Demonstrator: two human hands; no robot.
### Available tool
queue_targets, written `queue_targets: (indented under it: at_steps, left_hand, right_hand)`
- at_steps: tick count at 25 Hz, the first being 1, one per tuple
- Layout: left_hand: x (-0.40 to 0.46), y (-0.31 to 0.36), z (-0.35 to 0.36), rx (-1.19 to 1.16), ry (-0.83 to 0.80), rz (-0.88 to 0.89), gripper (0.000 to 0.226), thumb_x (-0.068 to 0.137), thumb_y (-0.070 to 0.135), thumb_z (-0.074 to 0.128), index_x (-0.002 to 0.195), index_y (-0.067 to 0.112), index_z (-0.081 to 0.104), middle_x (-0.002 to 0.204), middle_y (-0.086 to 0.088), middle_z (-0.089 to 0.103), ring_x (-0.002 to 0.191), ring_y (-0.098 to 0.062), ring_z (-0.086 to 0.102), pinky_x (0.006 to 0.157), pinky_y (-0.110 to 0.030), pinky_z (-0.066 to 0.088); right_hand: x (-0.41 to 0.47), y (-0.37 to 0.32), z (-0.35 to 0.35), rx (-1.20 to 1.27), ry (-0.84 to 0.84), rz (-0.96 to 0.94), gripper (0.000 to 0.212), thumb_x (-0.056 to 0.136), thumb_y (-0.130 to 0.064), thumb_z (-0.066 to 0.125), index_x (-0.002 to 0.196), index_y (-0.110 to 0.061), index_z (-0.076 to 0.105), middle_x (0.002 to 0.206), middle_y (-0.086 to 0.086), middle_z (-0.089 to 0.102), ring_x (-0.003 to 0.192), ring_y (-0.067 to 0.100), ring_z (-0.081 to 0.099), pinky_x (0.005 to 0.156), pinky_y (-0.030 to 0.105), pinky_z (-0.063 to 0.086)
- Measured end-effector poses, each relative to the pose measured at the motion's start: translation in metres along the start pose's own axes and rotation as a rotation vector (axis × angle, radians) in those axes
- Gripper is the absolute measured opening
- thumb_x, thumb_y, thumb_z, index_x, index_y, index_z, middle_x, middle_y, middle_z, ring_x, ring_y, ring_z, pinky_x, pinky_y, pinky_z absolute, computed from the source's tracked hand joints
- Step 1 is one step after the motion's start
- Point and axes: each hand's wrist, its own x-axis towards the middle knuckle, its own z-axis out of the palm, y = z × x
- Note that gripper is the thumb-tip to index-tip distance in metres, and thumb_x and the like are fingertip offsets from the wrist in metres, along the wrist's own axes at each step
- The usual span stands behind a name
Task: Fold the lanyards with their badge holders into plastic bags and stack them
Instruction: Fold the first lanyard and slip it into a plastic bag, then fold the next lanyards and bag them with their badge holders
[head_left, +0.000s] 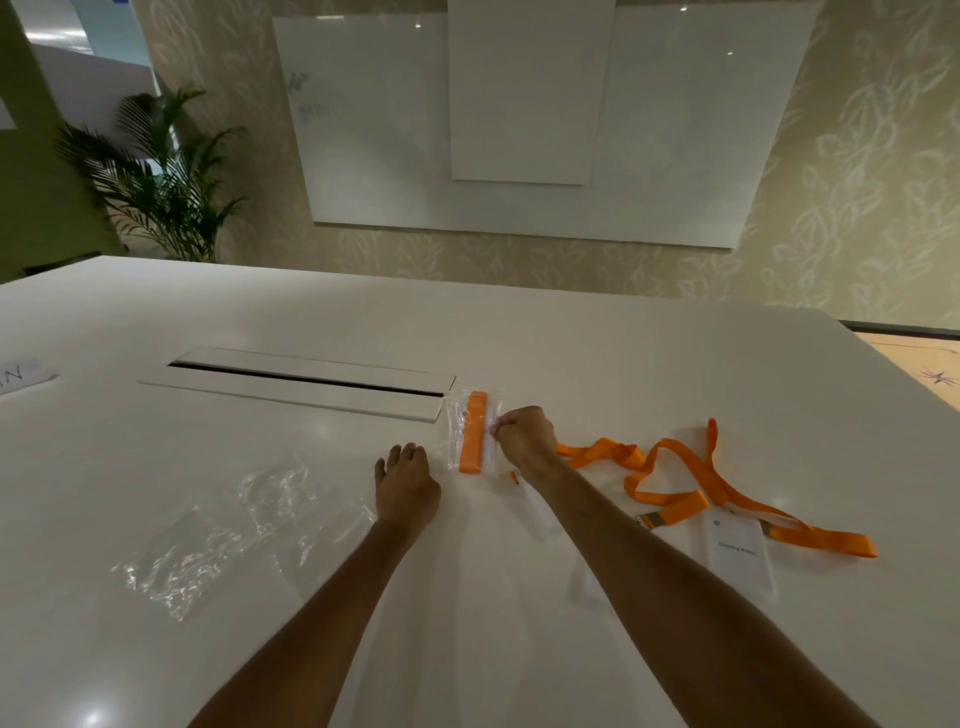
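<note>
packing of lanyards: one bag filled, loose ones waiting

progress, as we judge it, is early. one clear plastic bag holding a folded orange lanyard (474, 437) lies flat on the white table (623, 364), just beyond both hands and beside the end of the long recessed cable slot (306, 382). our right hand (522, 435) has its fingers curled at the right edge of that bag and appears to pinch it; we cannot tell whether it is sealing or only placing it. our left hand (406, 483) rests open on the table, fingers relaxed, just left of the bag and holding nothing.

what is left: the loose orange lanyards (675, 470) sprawl tangled to the right, a white badge holder (740, 551) attached among them, not yet folded. the empty clear plastic bags (228, 535) lie crumpled to the left, near the left forearm. no stack exists yet.

a potted palm (156, 176) and a wall whiteboard (519, 119) stand well beyond. nothing blocks either hand.
</note>
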Motion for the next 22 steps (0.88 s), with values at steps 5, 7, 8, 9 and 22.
queue_targets:
  at_steps: [5, 7, 8, 9, 22]
  left_hand:
    - [0.003, -0.007, -0.008, -0.021, -0.013, -0.023, 0.039, 0.088, 0.007, 0.039, 0.125, 0.005, 0.048, 0.132, -0.008, 0.053, 0.127, -0.024, 0.042, 0.113, -0.043, 0.024]
    - [0.007, -0.010, -0.009, -0.020, -0.002, -0.018, 0.038, 0.086, 0.005, 0.039, 0.123, 0.005, 0.050, 0.130, -0.008, 0.054, 0.125, -0.024, 0.043, 0.112, -0.042, 0.027]
    - [0.009, -0.011, -0.010, -0.019, -0.003, -0.018, 0.039, 0.085, 0.004, 0.040, 0.122, 0.005, 0.050, 0.128, -0.008, 0.055, 0.124, -0.024, 0.044, 0.111, -0.042, 0.029]
    - [0.011, -0.011, -0.010, -0.016, -0.011, -0.019, 0.038, 0.084, 0.004, 0.040, 0.121, 0.005, 0.051, 0.127, -0.008, 0.056, 0.123, -0.024, 0.045, 0.111, -0.041, 0.030]
    - [0.013, 0.009, -0.009, -0.043, 0.049, 0.113, 0.034, 0.090, 0.026, 0.053, 0.119, 0.007, 0.053, 0.123, -0.011, 0.058, 0.120, -0.028, 0.049, 0.105, -0.048, 0.037]
  right_hand:
    - [0.019, 0.000, 0.021, -0.064, -0.059, 0.069, 0.025, 0.084, -0.019, 0.065, 0.106, -0.006, 0.067, 0.107, 0.011, 0.069, 0.099, 0.029, 0.064, 0.082, 0.035, 0.055]
    - [0.024, 0.002, 0.026, -0.096, -0.068, 0.077, 0.025, 0.086, -0.019, 0.064, 0.106, -0.004, 0.066, 0.107, 0.012, 0.069, 0.098, 0.029, 0.065, 0.081, 0.034, 0.055]
    - [0.026, 0.003, 0.028, -0.118, -0.068, 0.077, 0.025, 0.087, -0.019, 0.063, 0.106, -0.003, 0.065, 0.106, 0.013, 0.068, 0.098, 0.029, 0.065, 0.080, 0.034, 0.055]
    - [0.028, 0.005, 0.030, -0.120, -0.076, 0.088, 0.025, 0.087, -0.018, 0.060, 0.107, -0.002, 0.064, 0.105, 0.012, 0.067, 0.098, 0.029, 0.064, 0.079, 0.034, 0.053]
    - [0.030, 0.008, 0.030, -0.257, -0.068, 0.010, 0.023, 0.083, -0.017, 0.064, 0.099, -0.002, 0.067, 0.085, 0.008, 0.066, 0.076, 0.023, 0.063, 0.054, 0.025, 0.048]
